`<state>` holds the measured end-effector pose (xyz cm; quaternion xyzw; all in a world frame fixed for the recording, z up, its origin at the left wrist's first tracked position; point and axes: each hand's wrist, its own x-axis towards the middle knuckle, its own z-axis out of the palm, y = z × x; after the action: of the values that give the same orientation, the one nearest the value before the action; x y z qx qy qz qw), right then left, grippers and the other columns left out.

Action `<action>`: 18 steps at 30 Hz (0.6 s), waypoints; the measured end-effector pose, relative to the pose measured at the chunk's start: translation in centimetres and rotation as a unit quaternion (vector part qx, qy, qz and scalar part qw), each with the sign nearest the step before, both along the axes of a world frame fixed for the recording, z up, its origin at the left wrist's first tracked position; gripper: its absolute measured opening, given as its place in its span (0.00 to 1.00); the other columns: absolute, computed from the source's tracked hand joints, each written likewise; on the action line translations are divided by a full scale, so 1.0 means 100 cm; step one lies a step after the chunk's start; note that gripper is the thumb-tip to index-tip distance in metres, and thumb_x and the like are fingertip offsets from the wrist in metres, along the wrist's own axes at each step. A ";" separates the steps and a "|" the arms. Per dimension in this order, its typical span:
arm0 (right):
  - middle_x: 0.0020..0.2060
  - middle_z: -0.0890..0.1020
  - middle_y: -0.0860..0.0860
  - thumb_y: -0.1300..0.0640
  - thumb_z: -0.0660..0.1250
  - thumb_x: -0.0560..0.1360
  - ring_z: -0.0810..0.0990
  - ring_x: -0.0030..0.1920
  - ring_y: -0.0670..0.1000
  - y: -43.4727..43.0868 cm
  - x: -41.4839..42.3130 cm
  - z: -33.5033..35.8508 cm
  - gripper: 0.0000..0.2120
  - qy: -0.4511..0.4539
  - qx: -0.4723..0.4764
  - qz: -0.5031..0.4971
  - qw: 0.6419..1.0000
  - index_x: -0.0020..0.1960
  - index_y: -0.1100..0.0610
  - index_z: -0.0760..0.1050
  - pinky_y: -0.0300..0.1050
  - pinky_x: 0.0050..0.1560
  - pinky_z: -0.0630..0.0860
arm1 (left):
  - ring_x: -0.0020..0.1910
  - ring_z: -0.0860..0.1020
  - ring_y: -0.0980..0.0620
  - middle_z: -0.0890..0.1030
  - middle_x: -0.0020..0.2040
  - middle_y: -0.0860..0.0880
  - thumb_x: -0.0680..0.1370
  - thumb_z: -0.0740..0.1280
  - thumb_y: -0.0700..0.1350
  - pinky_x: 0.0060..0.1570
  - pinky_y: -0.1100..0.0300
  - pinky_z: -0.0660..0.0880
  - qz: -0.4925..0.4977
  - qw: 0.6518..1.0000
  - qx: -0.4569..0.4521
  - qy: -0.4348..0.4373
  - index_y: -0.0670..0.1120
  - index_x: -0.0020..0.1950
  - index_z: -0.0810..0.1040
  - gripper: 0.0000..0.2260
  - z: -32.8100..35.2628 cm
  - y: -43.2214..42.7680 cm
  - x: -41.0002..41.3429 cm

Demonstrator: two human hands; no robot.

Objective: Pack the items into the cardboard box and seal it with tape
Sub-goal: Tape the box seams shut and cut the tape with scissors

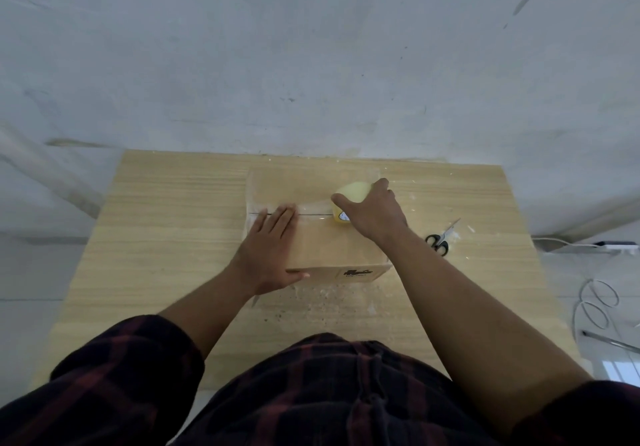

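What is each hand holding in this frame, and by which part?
The right hand grips the tape roll around its outer rim; the left hand holds nothing, lying flat on the cardboard box.

No readable wording anywhere; on the near face of the cardboard box (329,243), a dark printed logo (358,272) with a finer line beneath, too blurred to make out; on the side of the tape roll (353,191), a small white label (343,217) with dark marks, likewise unreadable.
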<state>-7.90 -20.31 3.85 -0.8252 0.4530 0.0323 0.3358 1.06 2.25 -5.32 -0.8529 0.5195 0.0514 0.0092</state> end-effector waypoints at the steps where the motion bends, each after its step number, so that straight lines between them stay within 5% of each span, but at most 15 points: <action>1: 0.66 0.73 0.55 0.28 0.70 0.70 0.78 0.59 0.60 0.000 0.000 0.000 0.48 0.000 0.003 0.002 1.000 0.75 0.58 0.60 0.59 0.57 0.80 | 0.86 0.50 0.43 0.51 0.86 0.41 0.72 0.59 0.78 0.83 0.40 0.50 0.000 1.000 0.000 -0.004 0.37 0.86 0.49 0.58 -0.001 0.001 -0.001; 6: 0.62 0.77 0.54 0.24 0.70 0.68 0.79 0.59 0.57 -0.007 -0.004 -0.004 0.48 -0.010 0.039 0.015 0.999 0.71 0.57 0.62 0.56 0.54 0.80 | 0.85 0.52 0.43 0.53 0.86 0.42 0.74 0.60 0.77 0.83 0.40 0.53 0.002 1.000 -0.023 -0.007 0.38 0.86 0.51 0.55 -0.004 0.004 -0.007; 12: 0.52 0.78 0.50 0.33 0.67 0.73 0.79 0.54 0.55 -0.013 -0.002 -0.002 0.40 -0.009 0.069 0.023 0.997 0.72 0.60 0.63 0.55 0.53 0.79 | 0.71 0.67 0.39 0.65 0.75 0.43 0.60 0.62 0.83 0.71 0.40 0.64 0.063 0.998 -0.015 -0.010 0.41 0.79 0.63 0.61 0.015 -0.023 -0.008; 15: 0.52 0.77 0.50 0.34 0.68 0.73 0.79 0.53 0.53 -0.014 -0.001 -0.005 0.41 -0.018 0.083 0.016 0.996 0.73 0.60 0.63 0.52 0.48 0.77 | 0.76 0.64 0.39 0.64 0.78 0.42 0.64 0.61 0.83 0.76 0.39 0.61 0.068 0.997 -0.024 -0.006 0.40 0.81 0.62 0.60 0.010 -0.021 -0.015; 18: 0.50 0.78 0.49 0.32 0.69 0.71 0.79 0.49 0.50 -0.016 0.000 -0.008 0.40 -0.025 0.096 0.007 0.995 0.71 0.59 0.66 0.49 0.42 0.74 | 0.85 0.50 0.40 0.54 0.85 0.39 0.71 0.57 0.81 0.81 0.37 0.53 0.045 0.999 -0.016 -0.012 0.39 0.85 0.55 0.57 0.002 -0.016 -0.016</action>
<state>-7.91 -21.89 3.08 -0.7927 0.4340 0.0573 0.4243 -0.58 0.64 -5.12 -0.8762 0.4807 0.0330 0.0000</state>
